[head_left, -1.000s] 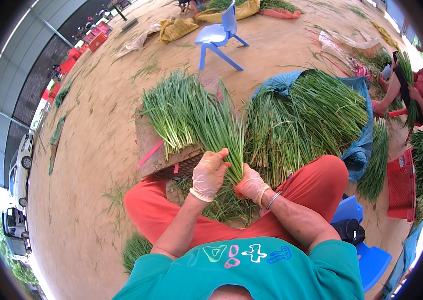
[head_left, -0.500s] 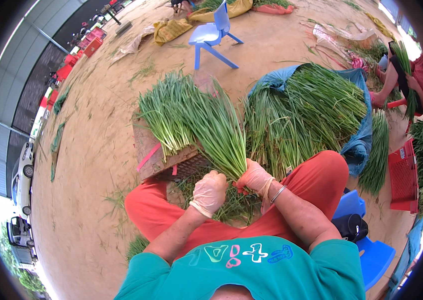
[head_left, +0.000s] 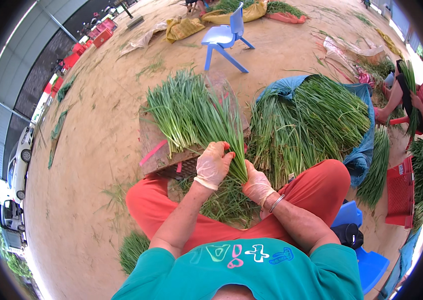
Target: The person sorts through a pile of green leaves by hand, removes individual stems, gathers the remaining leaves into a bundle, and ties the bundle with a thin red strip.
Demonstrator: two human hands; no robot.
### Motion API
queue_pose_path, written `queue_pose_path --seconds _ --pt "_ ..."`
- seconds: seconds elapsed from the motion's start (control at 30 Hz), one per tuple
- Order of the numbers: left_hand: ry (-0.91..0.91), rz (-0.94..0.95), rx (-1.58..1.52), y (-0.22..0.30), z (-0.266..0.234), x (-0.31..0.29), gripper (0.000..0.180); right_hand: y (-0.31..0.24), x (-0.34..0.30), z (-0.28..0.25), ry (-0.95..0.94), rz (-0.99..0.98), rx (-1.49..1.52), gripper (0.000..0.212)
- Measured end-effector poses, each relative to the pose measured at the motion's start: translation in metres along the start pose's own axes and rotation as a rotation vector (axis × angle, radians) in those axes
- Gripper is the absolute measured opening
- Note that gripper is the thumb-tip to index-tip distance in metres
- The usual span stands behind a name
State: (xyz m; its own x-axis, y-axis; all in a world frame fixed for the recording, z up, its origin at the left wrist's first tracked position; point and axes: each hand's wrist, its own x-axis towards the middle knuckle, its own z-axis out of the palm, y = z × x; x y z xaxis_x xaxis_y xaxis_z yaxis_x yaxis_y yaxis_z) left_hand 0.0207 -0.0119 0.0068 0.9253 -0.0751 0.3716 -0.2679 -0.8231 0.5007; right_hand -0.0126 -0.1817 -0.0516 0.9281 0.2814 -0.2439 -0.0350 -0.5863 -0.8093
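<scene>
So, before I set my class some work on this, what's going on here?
A seated person is handling a bunch of long green stalks. The gloved right hand holds its lower end, and the gloved left hand is at the stalks a little higher up. Another bunch lies on a low stand to the left; a larger pile sits on blue sheeting to the right.

right hand [head_left: 258,186] grips green bunch [head_left: 230,134] low — left hand [head_left: 215,165] alongside

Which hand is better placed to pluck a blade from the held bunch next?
Probably the left hand: it sits along the side of the green bunch, while the right hand grips its lower end.
</scene>
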Motion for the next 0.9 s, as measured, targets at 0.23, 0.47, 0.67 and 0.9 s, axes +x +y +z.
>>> queue_pose_path --seconds 0.23,0.47,0.67,0.9 --pt "-0.07 -0.113 0.091 -0.008 0.015 0.007 0.036 -0.011 -0.007 -0.012 -0.021 -0.042 -0.136 0.07" --pt "-0.228 -0.124 0.02 -0.024 0.011 0.014 0.018 -0.001 -0.001 -0.006 -0.025 -0.082 -0.131 0.069" --pt "-0.371 -0.709 -0.967 -0.025 -0.022 0.01 0.021 0.035 0.014 0.02 0.054 -0.053 -0.082 0.061" --pt "-0.152 -0.569 -0.787 -0.038 -0.022 -0.043 0.013 -0.013 -0.001 -0.008 -0.071 0.028 -0.168 0.068"
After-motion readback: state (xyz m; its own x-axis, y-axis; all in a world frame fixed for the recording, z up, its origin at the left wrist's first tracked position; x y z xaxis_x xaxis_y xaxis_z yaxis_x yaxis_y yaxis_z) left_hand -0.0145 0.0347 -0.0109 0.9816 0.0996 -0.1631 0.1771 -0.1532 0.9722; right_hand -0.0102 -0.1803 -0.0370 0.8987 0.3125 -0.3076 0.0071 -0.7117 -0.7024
